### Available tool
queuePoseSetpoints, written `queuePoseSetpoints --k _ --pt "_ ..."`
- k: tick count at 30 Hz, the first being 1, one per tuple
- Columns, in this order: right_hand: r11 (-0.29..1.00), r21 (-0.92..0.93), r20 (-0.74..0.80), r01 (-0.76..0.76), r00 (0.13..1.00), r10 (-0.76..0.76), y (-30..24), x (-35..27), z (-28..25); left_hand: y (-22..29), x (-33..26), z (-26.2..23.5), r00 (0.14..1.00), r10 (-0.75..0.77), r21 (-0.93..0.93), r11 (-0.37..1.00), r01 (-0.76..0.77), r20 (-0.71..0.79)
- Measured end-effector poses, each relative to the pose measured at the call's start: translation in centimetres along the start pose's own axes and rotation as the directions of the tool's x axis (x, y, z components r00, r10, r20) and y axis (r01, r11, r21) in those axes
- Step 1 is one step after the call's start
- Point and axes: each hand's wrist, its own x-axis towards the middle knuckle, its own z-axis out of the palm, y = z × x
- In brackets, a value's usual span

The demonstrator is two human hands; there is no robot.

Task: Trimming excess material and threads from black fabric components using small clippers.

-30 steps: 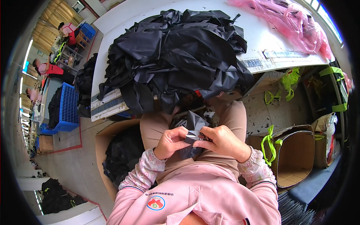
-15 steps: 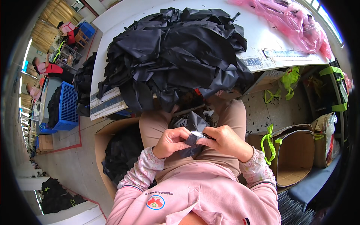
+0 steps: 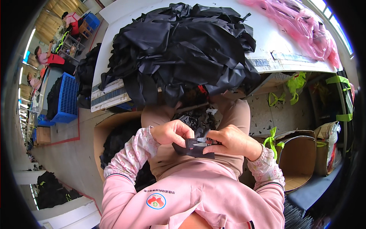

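Observation:
Over my lap, my left hand [image 3: 173,132] pinches a small piece of black fabric [image 3: 182,149] between thumb and fingers. Closed around a pair of thread snips [image 3: 201,142], my right hand [image 3: 233,142] points the blades left at the fabric. The blades lie slightly apart at the fabric's edge; I cannot tell whether a thread is between them. A large heap of black fabric pieces [image 3: 183,49] covers the white table [image 3: 263,42] beyond my knees, with some pieces hanging over its near edge.
Left of my legs stands a cardboard box [image 3: 100,133] with black fabric inside. Another cardboard box [image 3: 295,160] is at the right, beside green ties [image 3: 271,141]. Pink plastic sheeting [image 3: 301,30] lies at the table's far right. A blue crate [image 3: 68,98] and people stand farther left.
The snips have turned so their blades show open toward the fabric. My left hand has shifted slightly up and left, and the black piece now spreads wider below my hands.

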Motion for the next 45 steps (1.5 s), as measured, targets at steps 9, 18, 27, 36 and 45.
queuePoseSetpoints --k 9,18,27,36,45 --pt "0.997 -0.021 0.017 0.080 0.997 -0.080 -0.4 0.6 0.7 0.2 0.3 0.3 0.989 -0.133 0.111 0.986 0.126 0.064" --pt "0.996 -0.015 0.085 0.084 0.993 -0.082 0.0 0.5 0.9 0.2 0.5 0.5 0.983 -0.162 0.174 0.974 0.145 0.088" --pt "0.999 0.007 0.101 0.044 0.994 -0.044 0.3 0.6 0.5 0.7 0.8 0.8 0.960 -0.262 0.195 0.951 0.239 0.100" --pt "0.981 -0.036 -0.214 -0.189 0.961 0.177 0.1 -0.8 2.3 -1.5 0.6 1.6 0.933 0.133 0.087 0.990 -0.110 -0.336" --pt "0.975 -0.138 -0.485 -0.173 0.870 0.086 -0.6 0.4 4.0 -1.9 1.7 3.0 0.761 0.429 0.207 0.903 -0.376 -0.487"
